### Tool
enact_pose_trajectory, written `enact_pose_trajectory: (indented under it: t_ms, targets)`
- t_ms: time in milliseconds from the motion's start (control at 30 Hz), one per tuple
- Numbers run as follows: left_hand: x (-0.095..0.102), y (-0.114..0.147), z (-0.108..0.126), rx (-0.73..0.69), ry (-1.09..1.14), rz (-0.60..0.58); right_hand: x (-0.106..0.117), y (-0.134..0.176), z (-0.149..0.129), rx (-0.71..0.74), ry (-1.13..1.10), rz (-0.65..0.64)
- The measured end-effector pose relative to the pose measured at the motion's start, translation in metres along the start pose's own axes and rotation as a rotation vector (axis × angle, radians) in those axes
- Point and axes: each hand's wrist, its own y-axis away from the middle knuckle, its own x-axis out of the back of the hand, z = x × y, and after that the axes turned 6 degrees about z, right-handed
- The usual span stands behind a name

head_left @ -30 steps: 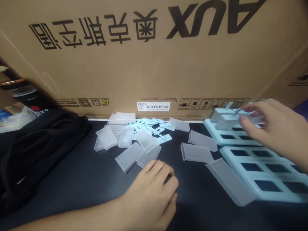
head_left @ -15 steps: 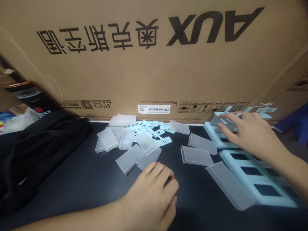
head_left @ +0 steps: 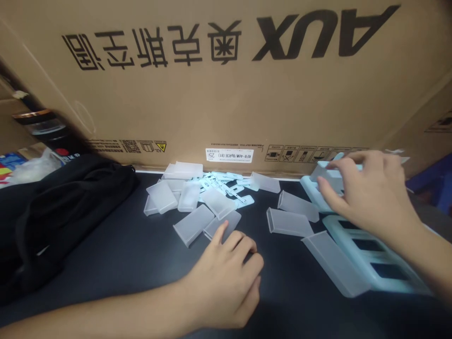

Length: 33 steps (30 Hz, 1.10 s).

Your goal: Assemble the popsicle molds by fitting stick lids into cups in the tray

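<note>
My left hand [head_left: 229,278] rests on the dark table, fingers loosely bent and apart, holding nothing. Its index fingertip is at the near edge of a frosted plastic sleeve [head_left: 228,225]. My right hand [head_left: 376,188] is over the far light-blue ice-pop mould frame [head_left: 310,190], thumb and fingers spread. Between thumb and index finger a frosted sleeve [head_left: 323,173] stands in that frame; whether they touch it I cannot tell. The hand hides most of the frame. A second light-blue frame [head_left: 334,235] lies nearer, under my right forearm.
Several frosted sleeves lie loose, one [head_left: 192,225] near my left hand, another [head_left: 335,263] against the near frame. Light-blue stick pieces [head_left: 243,201] are piled mid-table. A large carton [head_left: 169,103] stands behind. A black bag [head_left: 70,212] and a bottle [head_left: 49,132] are at left.
My right hand has shifted slightly, its fingers more arched and spread over the far frame. My left index finger has stretched out toward the sleeve. The view has shifted a little.
</note>
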Motion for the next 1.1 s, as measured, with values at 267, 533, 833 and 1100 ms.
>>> enact_pose_trajectory:
  t_ms: [267,533,833,1100]
  targets:
    - [0.0,0.0,0.001,0.004,-0.014,0.005,0.004,-0.038,-0.057,0.416,-0.629,-0.412]
    - [-0.002,-0.001,-0.002,0.028,-0.011,-0.01,-0.005,-0.05,-0.093,0.602,-0.713,-0.586]
    - [-0.002,-0.001,-0.002,0.055,-0.065,-0.007,0.009,-0.033,-0.065,0.606,-0.838,-0.628]
    - [-0.001,-0.002,-0.001,-0.031,-0.07,-0.023,0.014,-0.027,-0.056,0.531,-0.62,-0.719]
